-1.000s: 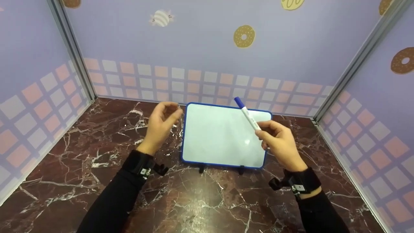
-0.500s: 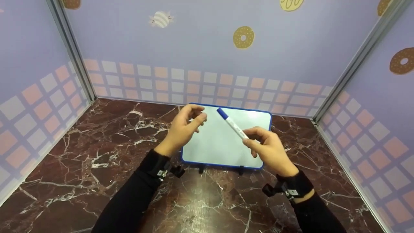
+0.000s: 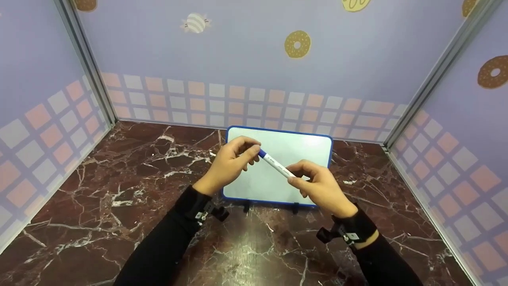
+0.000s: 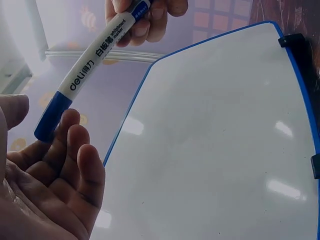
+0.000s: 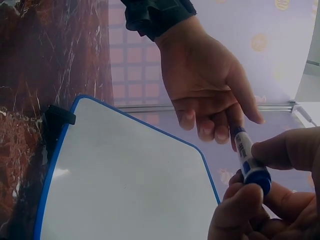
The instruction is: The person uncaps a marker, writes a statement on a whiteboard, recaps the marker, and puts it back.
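A whiteboard marker with a white barrel and a blue cap slants above the whiteboard. My right hand pinches its barrel near the rear end between thumb and fingers. The cap points up and left toward my left hand. In the left wrist view the cap sits between the left thumb and the bent fingers, with a gap on the thumb side; whether a finger touches it I cannot tell. The right wrist view shows the marker's blue rear end close up.
The blue-framed whiteboard leans on black feet upon a dark red marbled tabletop. Behind it rises a lilac wall with printed doughnuts and squares; side walls stand left and right.
Both hands have come together in front of the whiteboard. The right hand brought the marker left and down, and the left hand moved right until its fingers surround the cap's end.
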`<state>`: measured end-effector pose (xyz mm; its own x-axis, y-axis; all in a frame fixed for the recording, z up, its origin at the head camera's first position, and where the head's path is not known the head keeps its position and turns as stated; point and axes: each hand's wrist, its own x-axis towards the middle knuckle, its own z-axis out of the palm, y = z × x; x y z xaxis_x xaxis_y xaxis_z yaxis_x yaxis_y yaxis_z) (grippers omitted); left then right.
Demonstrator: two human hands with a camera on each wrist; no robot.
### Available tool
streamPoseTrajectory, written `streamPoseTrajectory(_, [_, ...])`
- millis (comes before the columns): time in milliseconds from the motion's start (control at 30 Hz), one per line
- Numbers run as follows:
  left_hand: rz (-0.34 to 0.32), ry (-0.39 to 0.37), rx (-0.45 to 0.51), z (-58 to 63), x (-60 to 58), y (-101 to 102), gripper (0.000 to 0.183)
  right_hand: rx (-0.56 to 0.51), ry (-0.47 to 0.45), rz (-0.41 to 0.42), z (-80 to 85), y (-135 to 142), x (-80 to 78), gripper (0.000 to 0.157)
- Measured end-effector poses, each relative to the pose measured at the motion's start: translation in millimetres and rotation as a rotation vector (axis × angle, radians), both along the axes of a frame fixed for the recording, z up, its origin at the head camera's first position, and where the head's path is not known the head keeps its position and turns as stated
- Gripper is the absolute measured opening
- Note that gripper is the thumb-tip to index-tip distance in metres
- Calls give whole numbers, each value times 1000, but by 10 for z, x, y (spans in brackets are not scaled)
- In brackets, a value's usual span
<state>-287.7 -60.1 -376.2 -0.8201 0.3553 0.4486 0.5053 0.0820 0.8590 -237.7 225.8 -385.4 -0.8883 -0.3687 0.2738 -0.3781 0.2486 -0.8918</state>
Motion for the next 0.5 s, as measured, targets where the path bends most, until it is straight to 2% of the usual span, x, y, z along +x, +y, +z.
streamPoseTrajectory(167, [-10,27,-22,-20,8,44,20,42,57,-27,-32,23,-28,19])
streamPoseTrajectory(333, [-48,-6,-22,-38,55,102,14,76,132,-53,-57,36,-44,14])
streamPoseTrajectory(433, [-102,5,-69,-34,106,149,14,104,227,-17,-68,33,-57,12])
streamPoseTrajectory(500, [-128,44,-120,-26,146,177,14,114,306,28,-78,35,-69,11])
